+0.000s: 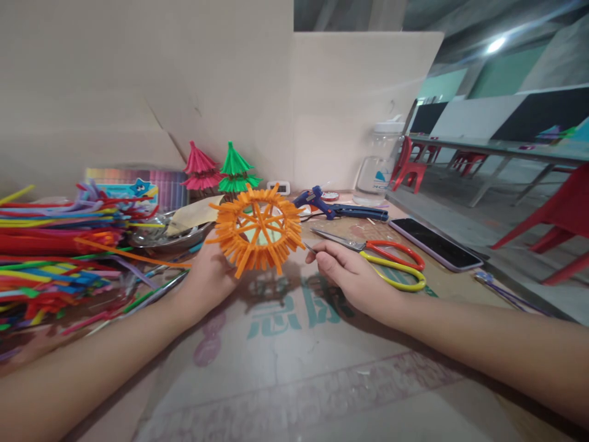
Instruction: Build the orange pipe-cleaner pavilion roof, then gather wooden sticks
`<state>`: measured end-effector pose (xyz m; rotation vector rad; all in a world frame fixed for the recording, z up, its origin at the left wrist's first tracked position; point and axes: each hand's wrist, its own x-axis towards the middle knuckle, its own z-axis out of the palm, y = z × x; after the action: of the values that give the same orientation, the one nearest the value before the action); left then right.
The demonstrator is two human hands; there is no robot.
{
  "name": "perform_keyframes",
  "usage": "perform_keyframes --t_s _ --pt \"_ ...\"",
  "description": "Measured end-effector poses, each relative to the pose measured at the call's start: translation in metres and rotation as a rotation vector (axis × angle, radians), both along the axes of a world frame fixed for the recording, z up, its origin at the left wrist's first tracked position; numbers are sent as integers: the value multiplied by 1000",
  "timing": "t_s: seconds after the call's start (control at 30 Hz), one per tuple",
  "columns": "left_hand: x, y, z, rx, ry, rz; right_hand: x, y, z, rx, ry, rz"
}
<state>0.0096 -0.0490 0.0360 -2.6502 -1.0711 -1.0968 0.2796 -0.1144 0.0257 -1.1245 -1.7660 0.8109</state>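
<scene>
My left hand (209, 264) is closed on an orange pipe-cleaner wheel (260, 224), which is raised over the table. The wheel has a fringed rim and crossing spokes, and it hides part of the fingers. Just to its right, my right hand (347, 270) pinches a thin pointed metal tool (310, 248). Only the tool's tip shows, close to the rim; whether it touches I cannot tell. Scissors (368, 245) with one red and one yellow handle loop lie right behind my right hand.
Bundles of coloured pipe cleaners (55, 239) fill the left side. Pink (201, 169) and green (236, 169) pipe-cleaner trees stand behind. A blue glue gun (317, 199), blue-handled pliers (361, 212), a water bottle (377, 166) and a phone (435, 244) lie or stand toward the right.
</scene>
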Motion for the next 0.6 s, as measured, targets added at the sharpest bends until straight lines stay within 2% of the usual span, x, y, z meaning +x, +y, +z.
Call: perform_keyframes --t_s 0.37,0.6 --pt "-2 1 -3 -13 9 9 0 1 1 19 -35 7" --pt "-1 2 -3 43 26 8 1 2 -1 0 -22 7"
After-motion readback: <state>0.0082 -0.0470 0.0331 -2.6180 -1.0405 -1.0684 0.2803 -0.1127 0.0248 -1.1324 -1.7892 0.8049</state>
